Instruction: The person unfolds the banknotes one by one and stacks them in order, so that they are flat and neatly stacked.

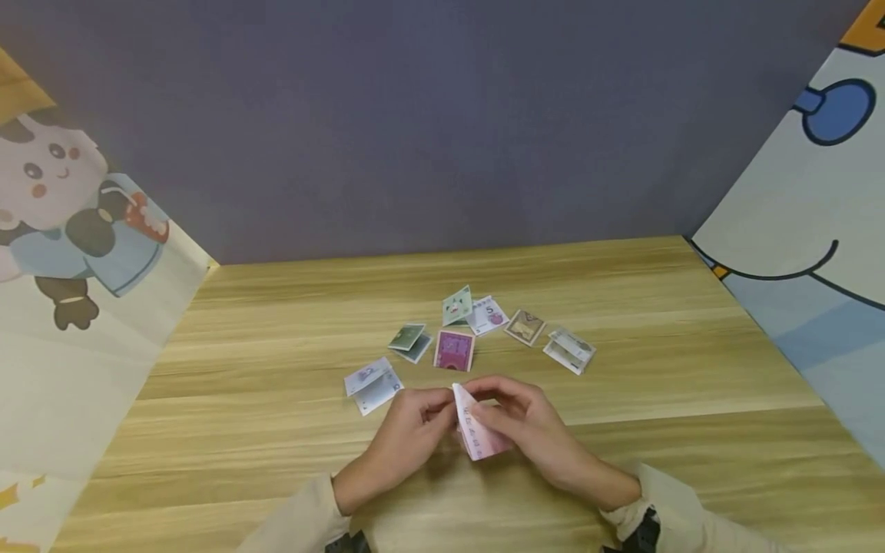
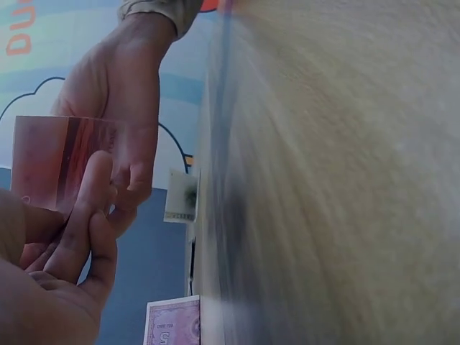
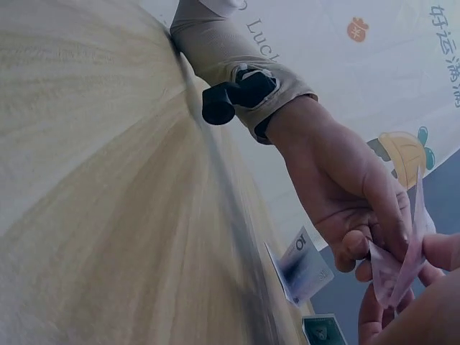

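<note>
A folded pink-red banknote [image 1: 482, 436] is held up between both hands above the near part of the table. My left hand [image 1: 413, 430] pinches its left side near the fold, thumb and fingers bent together. On the right side, my right hand [image 1: 535, 430] grips the note between thumb and fingers. In the left wrist view the note [image 2: 47, 154] spreads out in front of the right hand [image 2: 118, 93]. The right wrist view shows its two halves standing apart at an angle. Just beyond the hands lies a purple note [image 1: 454, 352], with a half-folded blue-grey note [image 1: 374, 384] left of it.
Several more folded notes lie on the wooden table [image 1: 242, 430]: a dark green one [image 1: 411, 342], a light green one [image 1: 457, 306], a violet five [image 1: 488, 316], a brown one [image 1: 525, 328] and a grey one [image 1: 570, 351]. A dark panel [image 1: 442, 130] closes the back.
</note>
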Tool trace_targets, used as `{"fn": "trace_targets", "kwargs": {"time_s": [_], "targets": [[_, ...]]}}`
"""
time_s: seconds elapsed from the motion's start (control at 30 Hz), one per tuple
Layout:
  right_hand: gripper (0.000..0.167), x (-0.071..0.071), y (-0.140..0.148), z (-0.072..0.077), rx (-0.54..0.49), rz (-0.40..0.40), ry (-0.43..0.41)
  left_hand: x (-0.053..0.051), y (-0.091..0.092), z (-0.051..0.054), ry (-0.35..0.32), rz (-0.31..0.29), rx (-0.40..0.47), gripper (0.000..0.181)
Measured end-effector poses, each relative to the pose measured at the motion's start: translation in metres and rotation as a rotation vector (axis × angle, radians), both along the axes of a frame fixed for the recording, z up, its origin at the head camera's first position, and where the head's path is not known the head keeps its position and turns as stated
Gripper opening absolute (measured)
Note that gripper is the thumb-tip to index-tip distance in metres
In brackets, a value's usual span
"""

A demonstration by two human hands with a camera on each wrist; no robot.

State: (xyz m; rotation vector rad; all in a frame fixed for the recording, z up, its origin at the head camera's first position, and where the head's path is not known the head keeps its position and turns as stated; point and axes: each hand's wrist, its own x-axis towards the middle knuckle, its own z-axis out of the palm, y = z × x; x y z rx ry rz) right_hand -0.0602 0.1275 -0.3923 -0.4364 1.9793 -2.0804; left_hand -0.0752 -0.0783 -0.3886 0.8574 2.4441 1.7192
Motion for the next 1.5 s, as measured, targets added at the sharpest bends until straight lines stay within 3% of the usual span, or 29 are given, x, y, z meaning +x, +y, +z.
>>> {"fn": "trace_targets", "kwargs": {"time_s": [0.13, 0.23, 0.37, 0.43, 0.6, 0.73, 0.83, 0.97, 1.07, 1.17, 1.33, 1.5], "targets": [[0.029, 0.0, 0.0, -0.001, -0.05, 0.002, -0.019, 0.001, 0.001, 0.0, 0.034, 0.042, -0.031, 0.017], [0.027, -0.003, 0.001, 0.0, -0.041, 0.002, -0.015, 0.002, 0.001, 0.001, 0.031, 0.035, -0.036, 0.017], [0.033, -0.007, 0.006, 0.004, 0.036, 0.05, -0.002, 0.003, 0.0, 0.003, -0.049, -0.033, 0.007, 0.018], [0.041, -0.008, 0.01, 0.007, 0.051, 0.1, -0.046, 0.003, 0.0, 0.004, -0.101, -0.075, 0.042, 0.02], [0.063, -0.005, 0.017, 0.012, -0.05, 0.195, -0.22, 0.0, 0.0, 0.004, -0.246, -0.132, 0.162, 0.023], [0.068, -0.006, 0.019, 0.014, -0.112, 0.229, -0.223, -0.002, 0.0, 0.002, -0.321, -0.132, 0.243, 0.02], [0.067, -0.008, 0.019, 0.013, -0.115, 0.246, -0.207, -0.003, 0.001, 0.001, -0.342, -0.145, 0.272, 0.02], [0.065, -0.009, 0.017, 0.011, -0.121, 0.278, -0.21, -0.003, 0.001, 0.002, -0.329, -0.186, 0.249, 0.02], [0.061, -0.008, 0.014, 0.01, -0.109, 0.249, -0.198, -0.003, 0.001, 0.002, -0.312, -0.204, 0.231, 0.022], [0.055, -0.007, 0.01, 0.009, -0.078, 0.157, -0.148, -0.003, 0.0, 0.002, -0.253, -0.137, 0.199, 0.022], [0.038, -0.005, 0.008, 0.01, 0.03, -0.036, -0.039, -0.003, -0.002, 0.003, -0.13, 0.033, 0.122, 0.018], [0.022, -0.008, 0.014, 0.012, 0.099, -0.156, 0.056, -0.002, -0.007, 0.008, -0.023, 0.176, 0.079, 0.014]]}}
